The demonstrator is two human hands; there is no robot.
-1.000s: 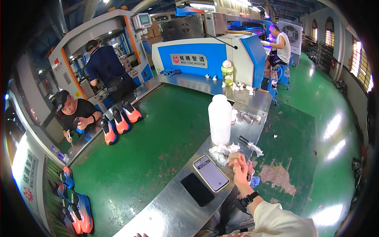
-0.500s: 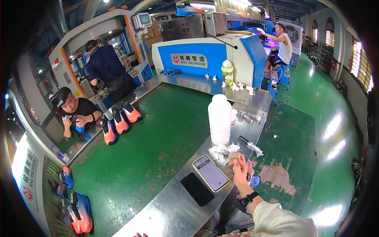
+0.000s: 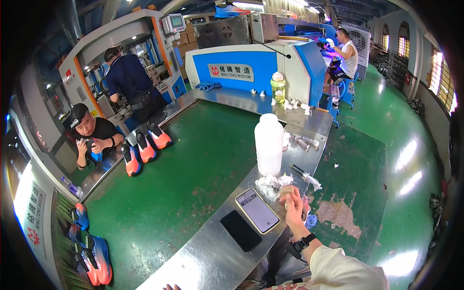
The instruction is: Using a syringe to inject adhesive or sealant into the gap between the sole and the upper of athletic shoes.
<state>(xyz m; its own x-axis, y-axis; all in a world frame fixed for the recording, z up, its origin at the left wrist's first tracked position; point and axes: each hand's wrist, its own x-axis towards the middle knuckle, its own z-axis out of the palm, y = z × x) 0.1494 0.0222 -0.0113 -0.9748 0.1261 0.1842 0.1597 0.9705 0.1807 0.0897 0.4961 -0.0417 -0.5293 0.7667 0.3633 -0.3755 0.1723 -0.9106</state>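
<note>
My right hand (image 3: 294, 210) is closed on a small tan block (image 3: 286, 191), held at the right edge of the metal table (image 3: 193, 261). Right beside the block lies crumpled white tissue (image 3: 268, 184). A phone with a lit screen (image 3: 258, 210) and a black phone (image 3: 240, 231) lie side by side, left of this hand. Of my left hand (image 3: 171, 287) only fingertips show at the lower edge; they rest spread near the table, and the rest is out of view.
Beyond the tissue stands a white bottle (image 3: 269, 145), with a brush-like tool (image 3: 305, 177) to its right. Orange-and-blue shoes (image 3: 146, 147) line the far left of a green surface (image 3: 193, 150). A seated co-worker (image 3: 96, 135) handles a shoe there.
My right hand and its block stay almost still. The co-worker at left has brought both hands together on the shoe. The far worker at right has lowered an outstretched arm.
</note>
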